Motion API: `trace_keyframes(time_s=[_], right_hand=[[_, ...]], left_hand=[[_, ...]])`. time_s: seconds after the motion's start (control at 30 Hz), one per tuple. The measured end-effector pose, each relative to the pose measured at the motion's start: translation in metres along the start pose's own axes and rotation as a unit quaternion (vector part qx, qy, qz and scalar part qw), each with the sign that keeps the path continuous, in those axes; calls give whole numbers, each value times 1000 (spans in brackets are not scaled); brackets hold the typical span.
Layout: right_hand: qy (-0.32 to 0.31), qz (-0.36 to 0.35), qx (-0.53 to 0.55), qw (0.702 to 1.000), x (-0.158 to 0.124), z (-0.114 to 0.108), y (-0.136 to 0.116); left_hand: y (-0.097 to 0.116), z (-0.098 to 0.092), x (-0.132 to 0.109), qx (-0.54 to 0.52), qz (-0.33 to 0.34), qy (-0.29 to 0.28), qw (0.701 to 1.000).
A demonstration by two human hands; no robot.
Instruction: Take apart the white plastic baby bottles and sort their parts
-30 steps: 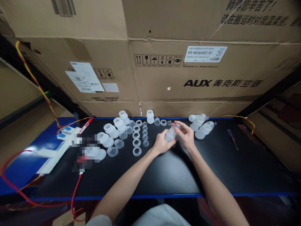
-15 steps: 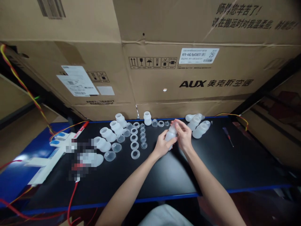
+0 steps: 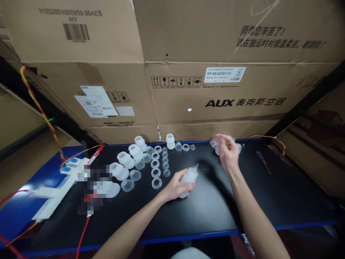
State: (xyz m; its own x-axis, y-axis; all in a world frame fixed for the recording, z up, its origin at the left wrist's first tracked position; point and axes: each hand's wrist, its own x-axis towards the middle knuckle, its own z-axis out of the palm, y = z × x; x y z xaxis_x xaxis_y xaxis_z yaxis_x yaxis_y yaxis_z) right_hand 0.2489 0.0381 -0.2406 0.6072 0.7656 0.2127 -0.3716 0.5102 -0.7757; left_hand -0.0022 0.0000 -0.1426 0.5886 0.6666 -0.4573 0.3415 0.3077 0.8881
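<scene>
My left hand is wrapped round a translucent white bottle with a teat on top, held over the black table near its middle. My right hand has reached to the far right group of assembled bottles and its fingers are curled over them; what they grip is hidden. Rows of bottle bodies, clear caps, rings and small teats lie on the table to the left of my hands.
Large AUX cardboard boxes wall off the back of the table. A small screwdriver lies at the right. White devices and red and yellow wires sit at the left. A blurred patch covers part of the left table.
My hands have come apart: the left drew the bottle toward me, and the right left it and reached out to the bottles at the far right.
</scene>
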Motion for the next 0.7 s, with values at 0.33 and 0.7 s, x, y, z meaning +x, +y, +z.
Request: trace_keyframes(time_s=[0.33,0.7], right_hand=[[-245,-27,-265,932,-60,50,66],[-240,-44,-254,936,-65,52,68]], left_hand=[[-21,-7,4,22,88,92,992],[-20,-5,2,54,93,127,986]])
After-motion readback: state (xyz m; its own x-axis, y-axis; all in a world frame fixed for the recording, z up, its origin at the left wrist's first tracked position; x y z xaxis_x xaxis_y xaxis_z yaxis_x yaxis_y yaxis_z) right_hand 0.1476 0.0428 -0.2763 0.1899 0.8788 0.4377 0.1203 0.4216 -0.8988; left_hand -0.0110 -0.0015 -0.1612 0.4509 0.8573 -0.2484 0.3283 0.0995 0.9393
